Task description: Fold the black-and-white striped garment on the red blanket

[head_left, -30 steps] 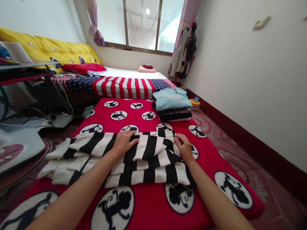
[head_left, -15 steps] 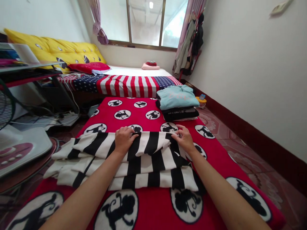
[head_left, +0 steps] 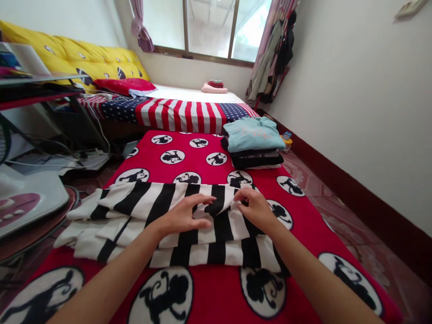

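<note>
A black-and-white striped garment (head_left: 199, 254) lies in long, loosely folded layers across the red blanket, crumpled at its left end. Over its middle, my left hand (head_left: 185, 213) is open, thumb and fingers spread apart with nothing between them. My right hand (head_left: 254, 207) is at the upper right end of the cloth. Its fingers are curled towards the thumb on a fold near the edge; the fingertips partly hide how firmly it is held.
Beyond the garment, a stack of folded clothes has a light blue hoodie (head_left: 253, 135) on top. The red blanket (head_left: 189, 292) carries monkey prints. A plastic chair (head_left: 30, 198) and a desk (head_left: 43, 81) stand at the left; a wall (head_left: 354, 112) runs along the right.
My left hand has let go of the garment's far edge and moved nearer and slightly right, its fingers opening. My right hand has shifted slightly nearer and left. The view has tilted a little.
</note>
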### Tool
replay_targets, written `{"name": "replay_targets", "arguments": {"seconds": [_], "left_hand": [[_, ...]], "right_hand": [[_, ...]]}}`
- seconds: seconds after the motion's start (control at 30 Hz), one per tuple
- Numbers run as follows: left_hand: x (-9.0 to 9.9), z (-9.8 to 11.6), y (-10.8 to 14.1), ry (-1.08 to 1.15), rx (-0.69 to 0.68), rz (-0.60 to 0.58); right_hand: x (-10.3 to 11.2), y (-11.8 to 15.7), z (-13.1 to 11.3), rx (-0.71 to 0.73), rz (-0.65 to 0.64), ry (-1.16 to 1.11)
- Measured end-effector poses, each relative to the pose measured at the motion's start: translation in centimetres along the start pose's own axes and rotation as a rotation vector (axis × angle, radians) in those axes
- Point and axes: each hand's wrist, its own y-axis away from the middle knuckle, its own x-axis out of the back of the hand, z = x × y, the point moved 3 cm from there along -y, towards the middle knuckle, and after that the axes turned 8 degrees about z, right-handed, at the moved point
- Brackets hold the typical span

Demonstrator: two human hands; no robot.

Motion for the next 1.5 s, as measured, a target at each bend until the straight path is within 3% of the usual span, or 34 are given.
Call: {"name": "replay_targets", "arguments": {"seconds": [0.17, 0.27, 0.37, 0.5, 0.63, 0.77, 0.93, 1.0, 1.07, 1.2, 1.3, 1.43, 1.5], "left_hand": [[-3.2, -0.4, 2.7, -0.263, -0.082, 0.123], [-4.8, -0.6, 3.4, -0.369, -0.156, 0.115], [-5.0, -0.5, 3.7, -0.390, -0.167, 0.142], [-4.8, 0.0, 3.9, -0.399, -0.174, 0.131], [-4.6, -0.1, 3.9, -0.322, -0.128, 0.180], [-4.2, -0.4, 3.9, -0.206, -0.071, 0.222], [-4.5, 0.9, 4.3, -0.258, -0.094, 0.163], [-4.8, 1.2, 4.6, -0.303, -0.101, 0.176], [-4.8, 0.9, 4.9, -0.355, -0.061, 0.235], [-2.6, -1.1, 6.3, -0.516, 0.144, 0.412], [0.5, -3.0, 8.1, -0.653, 0.280, 0.490], [4.6, -4.8, 10.7, -0.755, 0.393, 0.555], [6.5, -5.1, 12.2, -0.770, 0.450, 0.675]], "right_hand": [[-1.3, 1.9, -0.7, -0.033, -0.152, -0.012], [-1.0, 1.6, -1.7, -0.016, -0.124, 0.057], [-0.7, 1.2, -2.0, 0.004, -0.044, 0.094], [-1.4, 1.1, 0.4, 0.043, 0.054, 0.081], [-2.5, 0.6, 4.3, -0.053, 0.021, 0.026], [-2.5, -0.2, 5.7, -0.084, -0.018, 0.133], [-2.3, -1.8, 3.9, -0.037, -0.107, 0.470], [-2.6, -2.5, 1.9, 0.059, -0.037, 0.593], [-3.7, -2.4, -0.7, 0.195, 0.057, 0.542], [-7.9, 0.6, -4.5, 0.406, 0.016, 0.286], [-10.4, 3.1, -4.6, 0.412, 0.001, 0.311], [-11.0, 3.5, -4.0, 0.362, 0.012, 0.316], [-10.8, 2.6, -4.7, 0.346, 0.002, 0.275]]}}
